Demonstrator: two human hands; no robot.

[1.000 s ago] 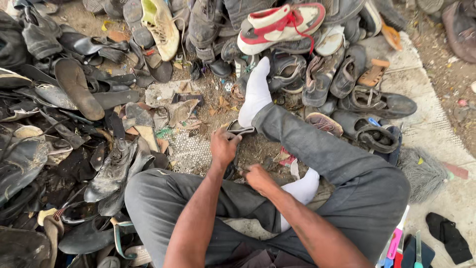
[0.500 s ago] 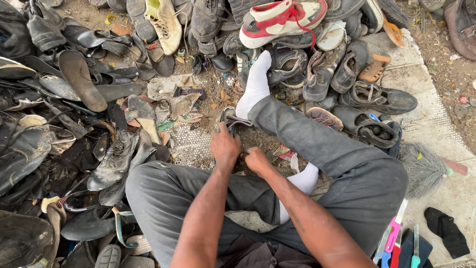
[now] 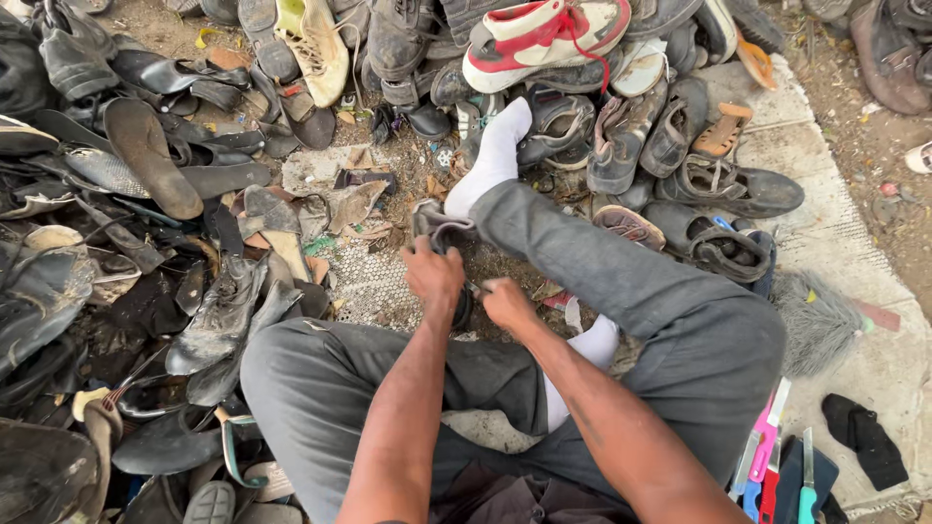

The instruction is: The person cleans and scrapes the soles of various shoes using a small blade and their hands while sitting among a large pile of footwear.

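Note:
I sit on the ground in grey trousers and white socks, one leg stretched out, the other folded. My left hand (image 3: 435,277) grips a worn dark grey shoe upper (image 3: 439,225) that sticks up past my fingers, just left of my outstretched leg. My right hand (image 3: 505,303) is closed beside it, knuckles touching or nearly touching the left hand, low on the same dark piece; what it pinches is hidden. A dark sole part (image 3: 462,309) shows between the two hands.
Heaps of old shoes, soles and sandals cover the ground to the left and ahead, with a white and red sneaker (image 3: 544,37) on top. A woven mat (image 3: 825,204) lies to the right. Coloured tool handles (image 3: 772,466) and a dark cloth (image 3: 862,437) lie at the lower right.
My right hand moved up from my lap to meet the left hand on the shoe piece. The left hand stayed on the piece with little shift.

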